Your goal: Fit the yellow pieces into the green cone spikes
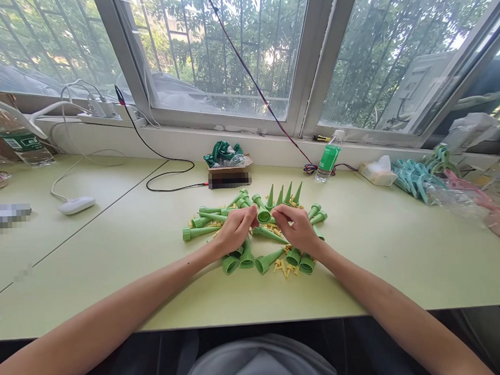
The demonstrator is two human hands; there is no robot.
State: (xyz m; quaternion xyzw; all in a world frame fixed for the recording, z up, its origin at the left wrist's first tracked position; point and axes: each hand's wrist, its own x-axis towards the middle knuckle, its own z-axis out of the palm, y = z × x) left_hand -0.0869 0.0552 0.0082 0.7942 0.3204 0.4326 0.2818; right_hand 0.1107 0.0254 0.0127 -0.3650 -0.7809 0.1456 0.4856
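Observation:
Many green plastic cones with ribbed, open caps, such as one green cone [269,260], lie in a loose ring on the pale green table [167,300]. Small yellow pieces [284,267] are scattered among them. Four upright green spikes [280,196] stand at the back of the pile. My left hand [236,228] is over the pile's middle, its fingers pinched together beside a green cap [263,215]. On the cap's other side my right hand [295,225] is closed too, thumb against forefinger. Whatever sits between the fingertips of either hand is too small to make out.
Behind the pile stands a small cardboard box [229,169] with a cable. A water bottle [327,157], a tissue box [377,171] and teal plastic items [411,177] are at the back right. A white mouse-like device [77,205] lies at left.

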